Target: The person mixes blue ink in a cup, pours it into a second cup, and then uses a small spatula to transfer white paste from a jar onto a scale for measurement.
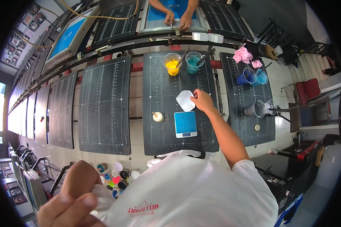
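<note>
- My right hand (203,100) pinches a white piece (185,101), at twelve o'clock from the blue scale (185,123).
- My left hand (66,210), toward seven o'clock: grip I cannot tell.

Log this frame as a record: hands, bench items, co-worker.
right hand: holds white item at its edge; right hand beyond scale
left hand: low left, close to camera; grip unclear
scale: blue-topped scale, on dark board
cups: yellow cup, teal cup, far end
jar: small white jar, left of scale
co-worker: hands at blue screen
</note>
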{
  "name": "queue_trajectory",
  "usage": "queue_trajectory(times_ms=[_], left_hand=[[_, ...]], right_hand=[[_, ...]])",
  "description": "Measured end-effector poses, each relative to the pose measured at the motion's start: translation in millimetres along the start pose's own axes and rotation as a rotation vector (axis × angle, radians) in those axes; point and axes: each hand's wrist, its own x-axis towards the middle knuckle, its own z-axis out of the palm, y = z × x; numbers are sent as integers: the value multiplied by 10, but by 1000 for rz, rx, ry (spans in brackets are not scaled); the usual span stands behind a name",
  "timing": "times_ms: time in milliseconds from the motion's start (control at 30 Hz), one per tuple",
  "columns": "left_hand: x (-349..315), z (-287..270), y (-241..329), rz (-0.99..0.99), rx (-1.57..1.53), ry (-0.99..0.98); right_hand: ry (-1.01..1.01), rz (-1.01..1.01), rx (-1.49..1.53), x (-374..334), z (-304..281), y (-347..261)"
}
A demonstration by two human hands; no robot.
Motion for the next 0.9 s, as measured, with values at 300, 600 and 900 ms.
queue_trajectory(times_ms=[300,600,900], left_hand=[[-761,2798,-1012,-877,-834,173],[-1434,3966,-530,-750,-985,-293],[-742,4371,-15,-178,-744,-759]], right_hand=[[220,-67,-6,68,-105,-235],[5,-10,291,-474,-496,-164],[40,167,344,-953,-648,117]])
